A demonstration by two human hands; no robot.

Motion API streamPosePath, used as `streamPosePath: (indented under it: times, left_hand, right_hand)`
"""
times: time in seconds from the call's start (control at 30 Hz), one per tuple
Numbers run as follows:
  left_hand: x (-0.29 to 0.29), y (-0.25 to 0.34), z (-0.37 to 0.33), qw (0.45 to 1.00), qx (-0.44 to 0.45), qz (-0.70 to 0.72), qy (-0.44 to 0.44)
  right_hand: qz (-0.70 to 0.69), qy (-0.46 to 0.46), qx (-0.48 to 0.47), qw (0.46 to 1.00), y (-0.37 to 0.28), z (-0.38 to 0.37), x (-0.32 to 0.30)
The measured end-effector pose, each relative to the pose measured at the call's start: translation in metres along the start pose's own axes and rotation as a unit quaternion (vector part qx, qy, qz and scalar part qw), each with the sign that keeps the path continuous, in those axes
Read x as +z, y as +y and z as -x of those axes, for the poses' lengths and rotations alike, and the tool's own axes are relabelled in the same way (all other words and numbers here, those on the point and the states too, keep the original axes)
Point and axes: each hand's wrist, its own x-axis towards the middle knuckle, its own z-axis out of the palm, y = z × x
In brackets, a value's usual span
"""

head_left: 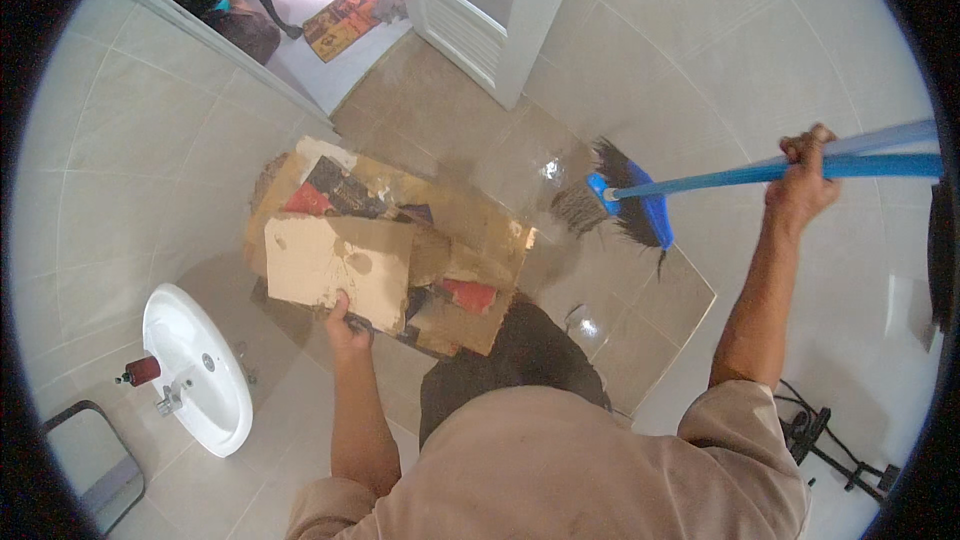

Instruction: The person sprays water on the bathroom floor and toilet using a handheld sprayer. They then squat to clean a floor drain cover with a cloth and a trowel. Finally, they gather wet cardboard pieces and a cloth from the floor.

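Observation:
My left hand [350, 328] is closed on the near edge of a stack of torn, soiled cardboard [335, 265], its thumb lying over a tan piece on top. Wet brown patches and red scraps show on the larger sheets beneath. Out to the right, my right hand [803, 185] is wrapped around two long blue handles. They lead left to a broom with a small light-blue head [601, 192] and greyish bristles, and to a second broom with a wider dark-blue head [653, 208] and black bristles. Both heads are down by the tiled floor, to the right of the cardboard.
A white washbasin [215, 370] with a tap and a dark red bottle [143, 371] is at the left wall. The white door [475, 30] stands open at the far side. More cardboard [350, 20] lies beyond the doorway. Wet patches shine on the floor tiles [425, 90].

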Motion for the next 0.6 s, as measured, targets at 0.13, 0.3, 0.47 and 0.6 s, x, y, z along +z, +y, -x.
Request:
streamPosePath:
  times: [0.13,0.3,0.47,0.6]
  left_hand:
    - [-0.017,-0.018,-0.008,0.998,0.038,0.019,-0.038]
    - [-0.004,-0.015,-0.003,1.0,0.001,0.013,0.008]
    - [-0.007,-0.016,-0.005,0.999,0.051,0.013,0.007]
    - [0.004,-0.03,0.001,0.998,0.024,0.005,0.058]
  right_hand:
    - [0.039,-0.028,0.061,0.997,0.088,0.017,0.049]
    - [0.065,-0.072,0.189,0.977,0.231,0.059,0.088]
    - [0.082,-0.138,0.311,0.937,0.332,0.093,0.113]
    - [0.181,-0.248,0.394,0.866,0.395,0.06,0.09]
